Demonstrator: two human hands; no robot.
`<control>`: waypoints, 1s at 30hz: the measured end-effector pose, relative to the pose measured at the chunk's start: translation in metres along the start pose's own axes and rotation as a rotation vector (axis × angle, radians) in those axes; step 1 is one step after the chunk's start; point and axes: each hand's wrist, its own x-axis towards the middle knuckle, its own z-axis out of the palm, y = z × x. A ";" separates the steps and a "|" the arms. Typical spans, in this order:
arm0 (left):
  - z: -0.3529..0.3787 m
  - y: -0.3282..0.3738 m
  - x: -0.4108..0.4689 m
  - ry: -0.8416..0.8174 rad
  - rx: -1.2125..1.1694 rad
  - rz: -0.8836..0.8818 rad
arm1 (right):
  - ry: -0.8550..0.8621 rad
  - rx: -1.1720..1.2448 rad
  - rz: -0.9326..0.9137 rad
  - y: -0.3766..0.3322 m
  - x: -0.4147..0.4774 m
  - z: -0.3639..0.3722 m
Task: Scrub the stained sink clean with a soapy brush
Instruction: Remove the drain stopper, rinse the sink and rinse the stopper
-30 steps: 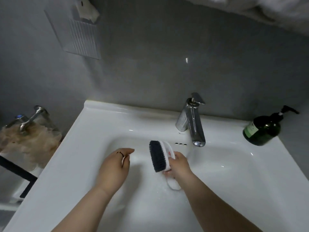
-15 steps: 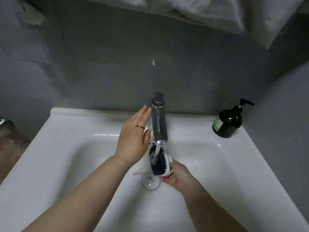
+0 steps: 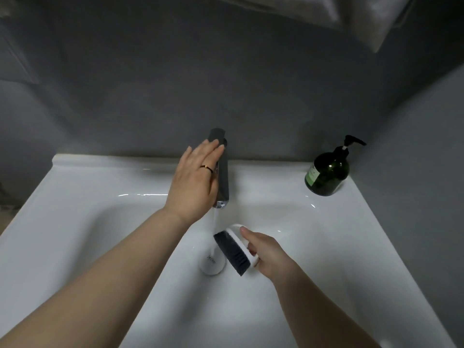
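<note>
Grey wall [image 3: 150, 84] stood behind the white ceramic sink [image 3: 75, 187]. The left hand [image 3: 194, 183] laid straight, joined fingers [image 3: 208, 151] on the lever [image 3: 217, 134] of the chrome tap [image 3: 223, 182]; water [image 3: 215, 219] ran. The right hand [image 3: 270, 254] had its fingers curled round the white plastic brush with dark bristles [image 3: 233, 252], low in the basin beside the stream.

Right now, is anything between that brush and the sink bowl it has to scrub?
Nothing visible. The right hand holds the brush over the sink bowl beside the drain; only the water stream from the faucet falls close to its bristles.
</note>
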 end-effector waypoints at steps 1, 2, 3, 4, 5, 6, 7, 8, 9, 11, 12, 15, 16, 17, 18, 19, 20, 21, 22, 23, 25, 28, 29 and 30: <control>0.002 0.000 -0.004 0.009 0.010 0.009 | -0.012 -0.078 -0.006 0.001 -0.002 -0.001; 0.004 0.001 -0.007 0.013 0.012 0.010 | -0.025 -0.136 -0.011 0.003 -0.004 -0.003; 0.004 0.002 -0.008 0.015 0.003 -0.001 | -0.029 -0.176 -0.020 0.003 -0.006 -0.003; 0.004 0.003 -0.008 0.016 -0.010 -0.019 | -0.015 -0.214 -0.051 0.002 -0.007 -0.004; 0.002 0.005 -0.008 0.016 -0.021 -0.039 | 0.022 -0.257 -0.104 -0.001 -0.008 -0.006; 0.001 0.006 -0.011 0.016 -0.034 -0.056 | 0.070 -0.308 -0.174 -0.005 -0.009 -0.009; 0.000 0.008 -0.015 0.032 -0.046 -0.065 | 0.104 -0.365 -0.247 -0.009 -0.011 -0.012; 0.000 0.009 -0.022 0.056 -0.056 -0.065 | 0.111 -0.432 -0.305 -0.014 -0.012 -0.018; 0.001 0.010 -0.034 0.075 -0.064 -0.068 | 0.097 -0.553 -0.326 -0.014 -0.013 -0.024; 0.007 0.013 -0.064 0.107 -0.100 -0.106 | 0.067 -0.867 -0.316 -0.011 -0.013 -0.034; 0.011 0.016 -0.082 0.098 -0.129 -0.135 | 0.082 -0.947 -0.316 -0.008 -0.011 -0.040; 0.028 0.029 -0.136 -0.012 -0.215 -0.150 | 0.158 -0.874 -0.351 -0.005 -0.014 -0.055; 0.035 0.033 -0.153 -0.058 -0.225 -0.140 | 0.177 -0.887 -0.356 -0.005 -0.016 -0.059; 0.041 0.035 -0.167 -0.095 -0.225 -0.133 | 0.184 -0.938 -0.350 -0.006 -0.018 -0.063; 0.047 0.037 -0.179 -0.130 -0.226 -0.132 | 0.183 -1.018 -0.325 -0.005 -0.022 -0.068; 0.051 0.037 -0.187 -0.158 -0.227 -0.139 | 0.181 -1.117 -0.288 -0.004 -0.024 -0.073; 0.052 0.038 -0.191 -0.179 -0.229 -0.143 | 0.179 -1.223 -0.244 -0.001 -0.026 -0.079; 0.053 0.038 -0.194 -0.192 -0.228 -0.144 | 0.168 -1.323 -0.195 0.004 -0.029 -0.084; 0.053 0.039 -0.195 -0.198 -0.226 -0.135 | 0.154 -1.413 -0.157 0.009 -0.031 -0.087; 0.053 0.040 -0.196 -0.199 -0.225 -0.122 | 0.133 -1.498 -0.125 0.016 -0.033 -0.089; 0.051 0.041 -0.196 -0.200 -0.221 -0.093 | 0.061 -1.657 -0.081 0.034 -0.036 -0.089; 0.052 0.040 -0.197 -0.197 -0.219 -0.082 | 0.031 -1.799 -0.120 0.061 -0.037 -0.085; 0.054 0.040 -0.197 -0.196 -0.219 -0.090 | 0.060 -1.816 -0.172 0.060 -0.035 -0.087; 0.054 0.039 -0.197 -0.192 -0.217 -0.104 | 0.098 -1.836 -0.221 0.056 -0.031 -0.090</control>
